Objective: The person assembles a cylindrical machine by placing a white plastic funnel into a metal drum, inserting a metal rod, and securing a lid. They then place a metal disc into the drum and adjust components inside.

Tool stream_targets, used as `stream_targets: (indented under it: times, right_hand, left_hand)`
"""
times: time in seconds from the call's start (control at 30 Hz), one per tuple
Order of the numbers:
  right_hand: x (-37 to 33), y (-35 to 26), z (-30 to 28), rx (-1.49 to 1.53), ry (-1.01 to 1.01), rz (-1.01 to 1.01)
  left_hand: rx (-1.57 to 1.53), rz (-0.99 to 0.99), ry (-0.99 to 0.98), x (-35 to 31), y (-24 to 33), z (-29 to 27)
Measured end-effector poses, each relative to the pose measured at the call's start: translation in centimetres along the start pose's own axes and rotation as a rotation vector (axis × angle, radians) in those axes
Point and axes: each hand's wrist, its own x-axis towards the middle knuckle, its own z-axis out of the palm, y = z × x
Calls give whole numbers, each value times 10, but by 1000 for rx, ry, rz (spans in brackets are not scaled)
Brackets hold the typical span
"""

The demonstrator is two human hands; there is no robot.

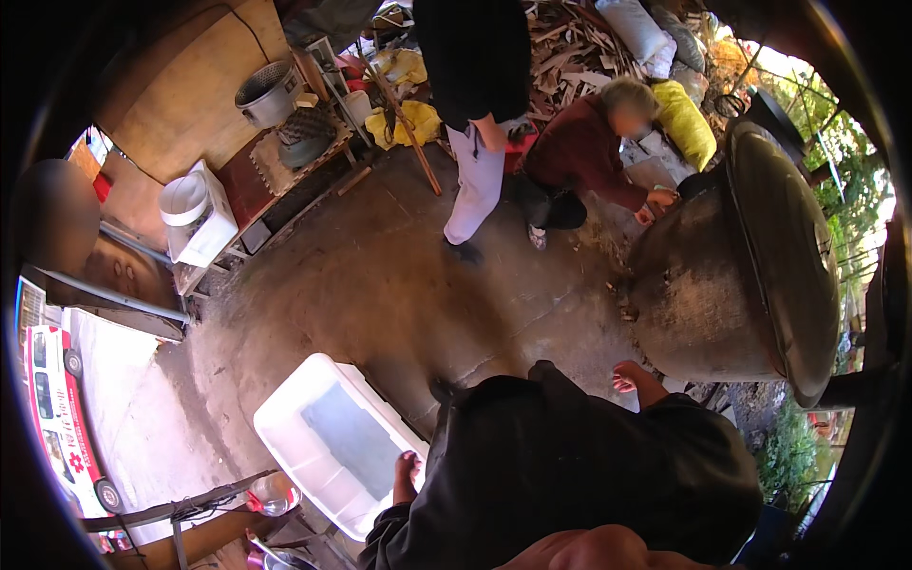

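My left hand (pixel 407 467) is closed, its fingers curled, beside the right edge of a large white plastic tub (pixel 285 418). Whatever those fingers may hold is hidden, and I cannot tell whether they touch the tub. The tub has a pale, flat grey-blue bottom. Across my dark-sleeved body, my right hand (pixel 626 376) hangs with loosely bent fingers apart and nothing in it. It is nearest to a big round stove (pixel 689 304) topped by a wide, dark metal rim or lid (pixel 784 256).
A person in maroon (pixel 579 142) crouches by the stove; another in light trousers (pixel 475 180) stands close. Behind them lie scrap wood (pixel 570 57) and a yellow sack (pixel 686 123). A metal pot (pixel 266 93) and white box (pixel 204 214) stand left. Outside is a van (pixel 62 408).
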Motion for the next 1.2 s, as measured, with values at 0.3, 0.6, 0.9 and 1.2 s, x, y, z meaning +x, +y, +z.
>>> stream_targets:
  times: [0.3,0.6,0.9,1.2]
  right_hand:
    - [-54,-159,137,-17,-70,-221]
    - [17,-176,122,-173,-167,2]
    - [81,-437,269,-95,-315,-117]
    - [7,-715,411,-325,-297,-294]
  left_hand:
    - [-94,-8,306,7,123,-110]
    - [-257,-59,174,13,155,-127]
    - [19,-37,249,61,263,-211]
    - [-207,204,338,74,506,-319]
